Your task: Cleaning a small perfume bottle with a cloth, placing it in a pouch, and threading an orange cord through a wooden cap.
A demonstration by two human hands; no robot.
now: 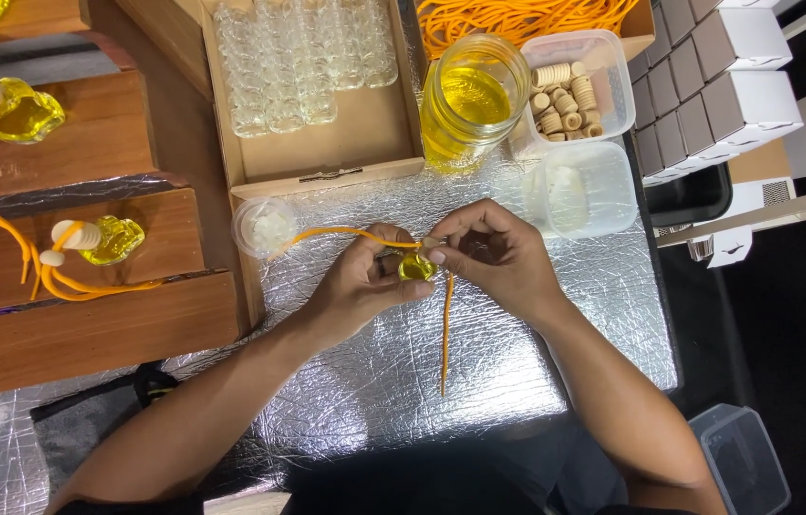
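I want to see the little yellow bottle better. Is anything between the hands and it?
No. Both the left hand and the right hand already touch the little yellow bottle, with the orange cord hanging from it. Their fingers partly cover it.

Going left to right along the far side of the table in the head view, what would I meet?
Filled bottle with wooden cap → cardboard tray of empty glass bottles → jar of yellow liquid → tub of wooden caps → white boxes.
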